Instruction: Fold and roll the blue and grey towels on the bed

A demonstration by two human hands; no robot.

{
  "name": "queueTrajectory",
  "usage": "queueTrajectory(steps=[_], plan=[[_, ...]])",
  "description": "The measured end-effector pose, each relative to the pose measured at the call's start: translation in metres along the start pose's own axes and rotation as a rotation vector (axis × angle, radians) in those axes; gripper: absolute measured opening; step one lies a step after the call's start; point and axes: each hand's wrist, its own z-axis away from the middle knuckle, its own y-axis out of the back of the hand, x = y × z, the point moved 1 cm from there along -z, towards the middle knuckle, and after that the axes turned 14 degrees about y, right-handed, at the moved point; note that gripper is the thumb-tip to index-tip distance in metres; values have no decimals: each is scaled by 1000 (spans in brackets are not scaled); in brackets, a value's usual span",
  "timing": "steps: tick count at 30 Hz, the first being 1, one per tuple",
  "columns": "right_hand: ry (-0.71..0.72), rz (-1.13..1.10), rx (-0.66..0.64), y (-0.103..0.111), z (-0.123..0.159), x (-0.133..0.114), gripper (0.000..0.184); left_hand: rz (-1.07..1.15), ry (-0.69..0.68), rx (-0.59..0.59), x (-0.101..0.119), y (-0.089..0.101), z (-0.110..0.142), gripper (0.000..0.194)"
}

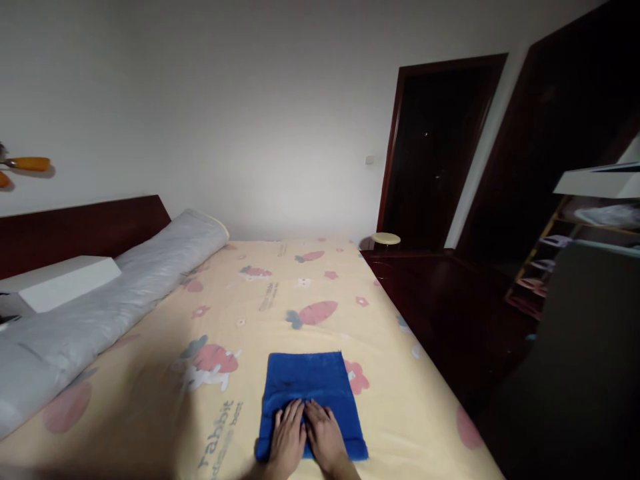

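Observation:
A blue cloth (306, 372), roughly square, lies spread on the bed sheet near the bottom middle of the head view. My left hand (289, 430) rests on its lower half, palm down, with the fingers stretched forward. Close beside it, my right hand (323, 427) lies flat on the same cloth, fingers pointing forward and slightly inward. The fingertips of both hands nearly meet along a shallow crease. Part of the cloth is hidden under the hands.
The bed sheet (260, 327) is pale yellow with carrot and rabbit prints. At left lie a long grey bolster (145, 283) and a white box (70, 280), before a dark headboard (90, 223). A stool (385, 239) stands past the far right corner; a shelf (545, 260) is at right.

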Motion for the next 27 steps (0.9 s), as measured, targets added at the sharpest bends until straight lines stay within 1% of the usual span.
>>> queueTrajectory(steps=[2,4,6,9,12,14,16,18,20,22,24,25,27], plan=[[-118,75,34,1,2,17,52,-45,69,37,-11,6,-3,57],[-240,164,100,3,9,38,52,-98,136,103,-23,12,-4,55],[-306,229,171,2,16,56,52,-143,205,174,-32,15,-3,53],[-317,271,227,-2,24,70,52,-180,272,249,-36,18,0,51],[-282,286,278,-5,25,72,51,-182,265,310,-33,19,0,50],[-222,293,336,-5,27,69,49,-154,254,375,-30,20,0,49],[-113,281,379,-2,31,61,47,-91,191,414,-25,20,4,48],[-28,249,400,1,39,47,43,-3,89,409,-18,20,14,44],[-8,208,403,4,50,27,37,79,1,385,-8,19,30,42],[8,157,361,5,59,7,33,135,-73,352,4,15,49,43],[73,98,267,2,67,-10,31,155,-140,303,13,10,65,48],[115,74,212,0,70,-16,32,153,-153,279,16,7,71,50],[169,57,126,-6,76,-20,40,136,-133,238,17,2,79,53]])
